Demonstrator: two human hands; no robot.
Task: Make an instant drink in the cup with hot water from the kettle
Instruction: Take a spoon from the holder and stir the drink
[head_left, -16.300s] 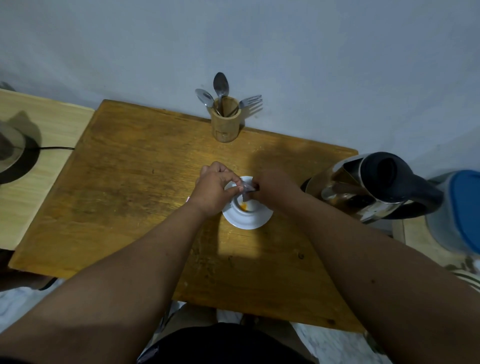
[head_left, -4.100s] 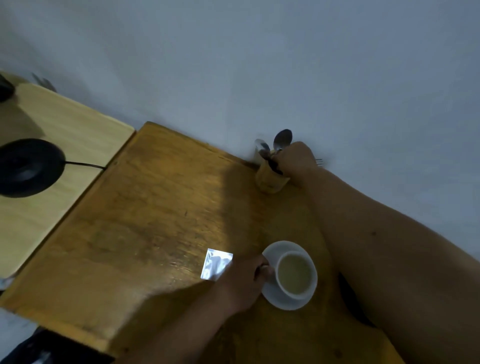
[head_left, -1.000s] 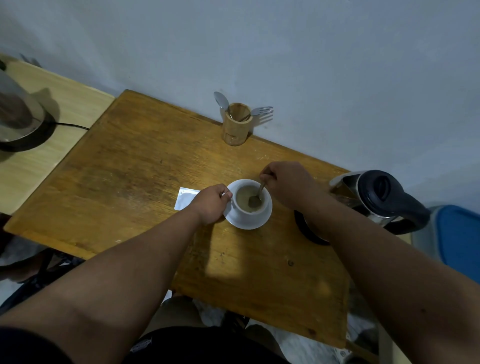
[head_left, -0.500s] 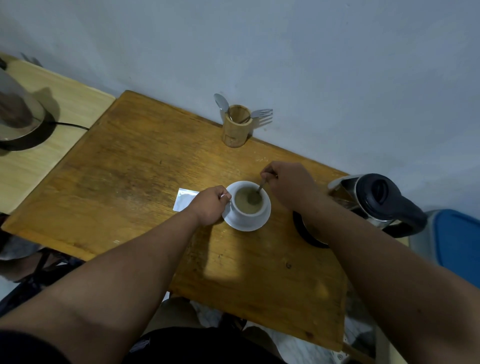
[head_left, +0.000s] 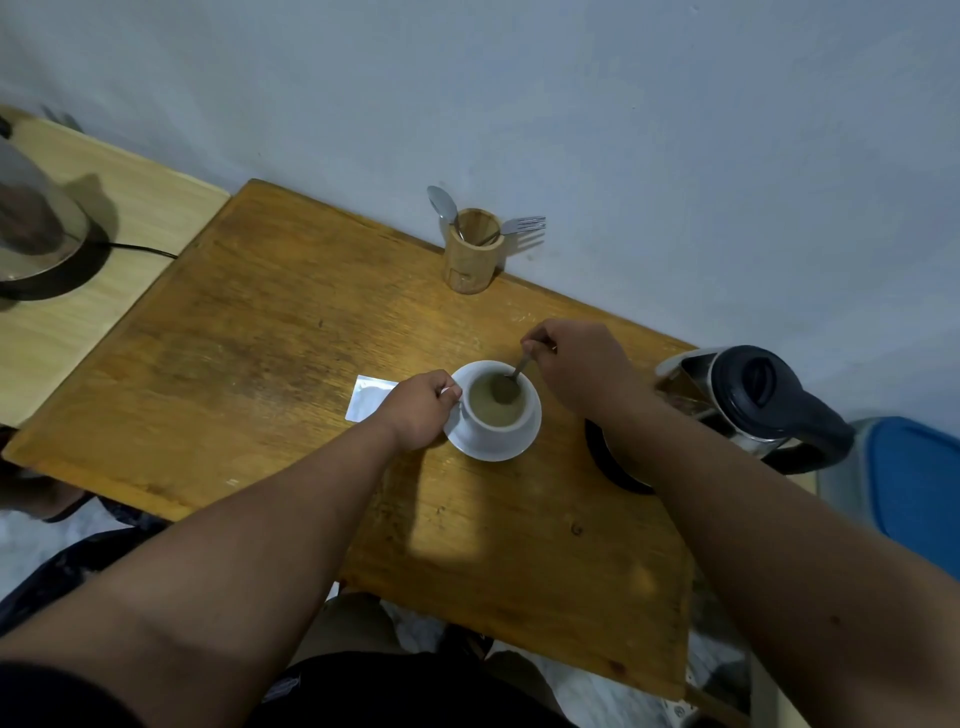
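Observation:
A white cup (head_left: 496, 427) full of pale brown drink stands on a white saucer (head_left: 493, 451) in the middle of the wooden table (head_left: 260, 353). My left hand (head_left: 418, 410) grips the cup's handle on its left side. My right hand (head_left: 576, 364) pinches the stem of a metal spoon (head_left: 509, 384) whose bowl is dipped in the drink. The steel kettle (head_left: 753, 405) with a black lid and handle sits on its base at the table's right edge, behind my right forearm.
An emptied silver sachet (head_left: 366, 402) lies flat just left of my left hand. A wooden holder (head_left: 470, 249) with a spoon and a fork stands against the wall. A second kettle (head_left: 36, 234) is on the pale side table at left. A blue-lidded container (head_left: 914, 483) is far right.
The spoon has shifted slightly inside the cup as my right hand stirs. My left hand stays on the handle. Earlier I fetched the spoon from the holder.

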